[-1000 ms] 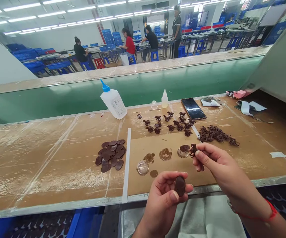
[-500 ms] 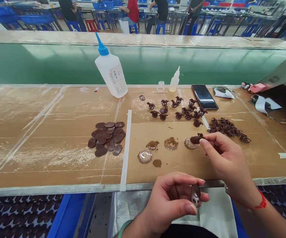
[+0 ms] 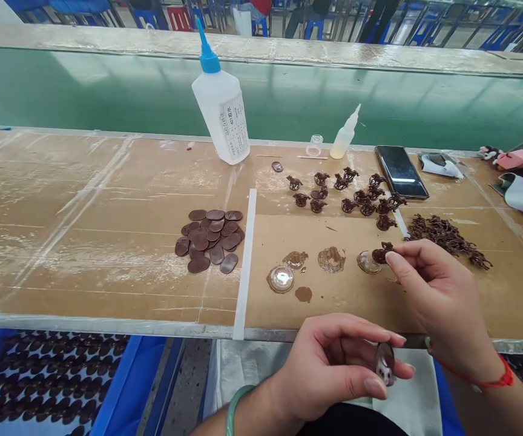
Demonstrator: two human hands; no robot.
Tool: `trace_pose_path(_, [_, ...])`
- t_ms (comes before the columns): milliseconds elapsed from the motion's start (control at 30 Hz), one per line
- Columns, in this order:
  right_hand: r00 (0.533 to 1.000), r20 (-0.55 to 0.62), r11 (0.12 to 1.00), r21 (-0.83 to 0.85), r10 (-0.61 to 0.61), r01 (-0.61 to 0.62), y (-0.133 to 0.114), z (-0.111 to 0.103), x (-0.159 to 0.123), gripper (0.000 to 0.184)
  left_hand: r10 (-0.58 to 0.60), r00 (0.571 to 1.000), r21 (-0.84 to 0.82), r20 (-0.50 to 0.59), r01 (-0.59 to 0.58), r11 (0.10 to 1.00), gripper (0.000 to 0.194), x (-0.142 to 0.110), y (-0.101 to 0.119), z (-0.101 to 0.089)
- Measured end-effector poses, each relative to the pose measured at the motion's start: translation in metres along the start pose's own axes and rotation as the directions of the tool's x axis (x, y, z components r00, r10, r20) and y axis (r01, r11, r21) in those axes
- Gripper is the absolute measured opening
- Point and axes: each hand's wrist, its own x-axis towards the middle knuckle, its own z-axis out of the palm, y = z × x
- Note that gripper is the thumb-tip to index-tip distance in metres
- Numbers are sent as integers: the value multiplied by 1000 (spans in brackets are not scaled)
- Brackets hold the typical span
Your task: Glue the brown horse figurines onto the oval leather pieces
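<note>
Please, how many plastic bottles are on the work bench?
2. A large white bottle with a blue nozzle sits at the back of the bench, behind the brown oval pieces. A small translucent bottle sits further right, near the black phone. None seems hidden.

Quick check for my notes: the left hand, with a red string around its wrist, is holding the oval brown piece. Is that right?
Not quite. The red string is on the right hand, while the left hand wears a green bangle. The left hand does hold the oval brown piece, as the head view shows.
</note>
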Motion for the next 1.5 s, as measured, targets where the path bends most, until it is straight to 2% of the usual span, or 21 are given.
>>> trace_pose_path(500, [999, -26, 999, -1, 42, -42, -3, 1, 1, 24, -51, 997, 8, -49, 52, 999, 39, -4, -3, -3])
trace_pose_path(1033, [998, -46, 997, -62, 43, -46, -4, 0, 0, 24, -9, 999, -1, -32, 9, 1000, 38, -3, -4, -2])
trace_pose_path(1333, [999, -32, 998, -55, 37, -39, -5, 0, -1, 22, -60, 992, 5, -112, 61, 998, 40, -3, -3, 1])
trace_pose_path(1500, [999, -22, 999, -40, 33, -34, -4, 1, -1, 22, -59, 991, 12, -121, 61, 998, 39, -3, -3, 0])
